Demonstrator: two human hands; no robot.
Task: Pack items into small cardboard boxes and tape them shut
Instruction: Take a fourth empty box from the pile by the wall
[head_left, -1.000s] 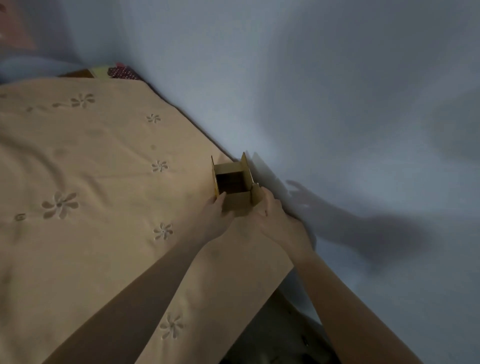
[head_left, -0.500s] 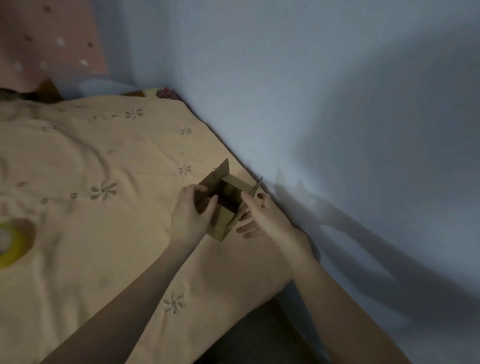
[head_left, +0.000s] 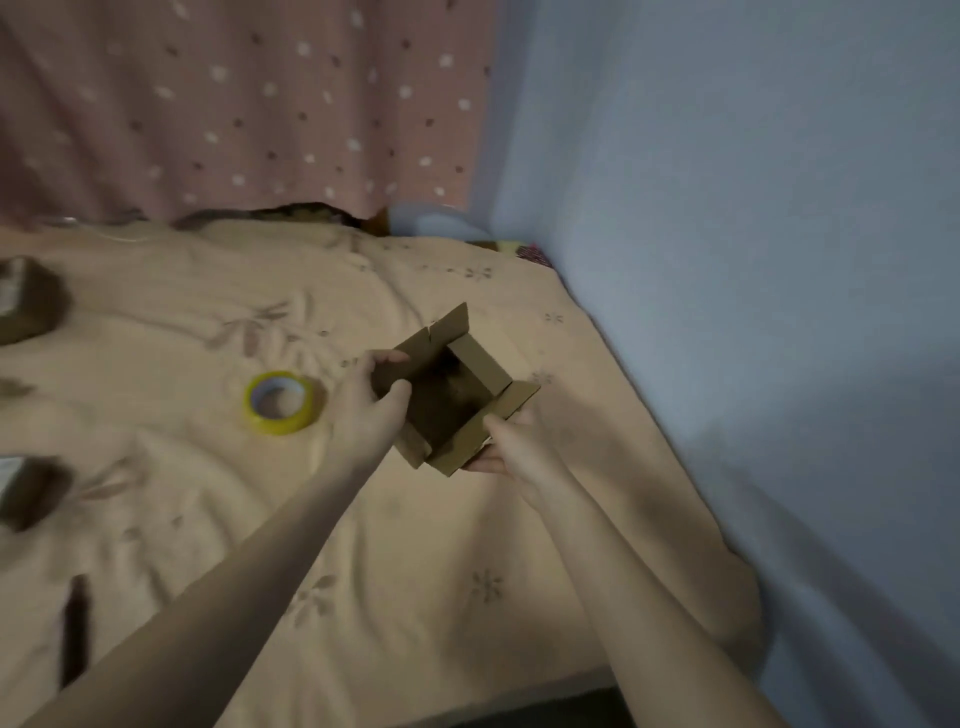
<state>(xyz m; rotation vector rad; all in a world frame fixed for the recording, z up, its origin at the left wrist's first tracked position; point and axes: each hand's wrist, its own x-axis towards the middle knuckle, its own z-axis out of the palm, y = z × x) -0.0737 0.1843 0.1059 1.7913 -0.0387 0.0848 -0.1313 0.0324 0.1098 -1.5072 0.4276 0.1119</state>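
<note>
A small brown cardboard box (head_left: 452, 400) with its flaps open is held above the bed, tilted so its dark inside faces me. My left hand (head_left: 369, 410) grips its left wall, thumb over the rim. My right hand (head_left: 511, 449) holds its right underside, with the thumb on the near flap. A yellow roll of tape (head_left: 280, 401) lies flat on the sheet just left of my left hand.
The bed has a peach flowered sheet (head_left: 208, 493). Two blurred boxes sit at the left edge, one far (head_left: 23, 304) and one near (head_left: 26, 488). A dark pen-like object (head_left: 75, 629) lies at lower left. A blue wall (head_left: 753, 260) runs along the right; a dotted curtain (head_left: 234, 104) hangs behind.
Both hands lifted the box off the sheet by the wall and carried it left toward the bed's middle, tilting it. My view swung left, bringing the tape roll and other boxes into sight.
</note>
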